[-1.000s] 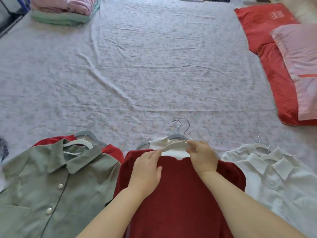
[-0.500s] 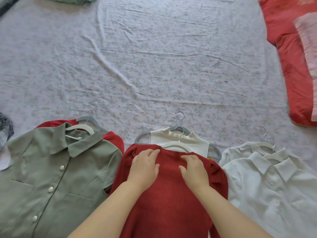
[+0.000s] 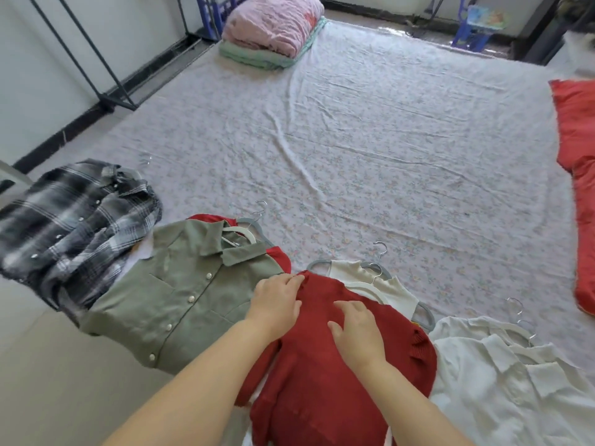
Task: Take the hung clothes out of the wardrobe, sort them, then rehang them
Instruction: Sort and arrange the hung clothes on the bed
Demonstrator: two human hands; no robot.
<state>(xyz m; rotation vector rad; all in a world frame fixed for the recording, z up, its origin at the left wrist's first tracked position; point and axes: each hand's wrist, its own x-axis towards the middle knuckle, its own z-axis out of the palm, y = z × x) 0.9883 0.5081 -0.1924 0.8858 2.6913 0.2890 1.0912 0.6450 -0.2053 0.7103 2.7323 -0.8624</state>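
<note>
- Both palms down: left hand and right hand rest with relaxed fingers on the red knit top, gripping nothing.
- It overlaps a cream top, between the green shirt and the white shirts.
- Plaid shirt crumpled far left.
- Floral sheet beneath; folded blankets at the far end, red pillow right, black rack by the wall.

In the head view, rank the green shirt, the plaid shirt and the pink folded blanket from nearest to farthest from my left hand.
1. The green shirt, just left of the left hand.
2. The plaid shirt, farther left.
3. The pink folded blanket, at the far end of the sheet.
</note>
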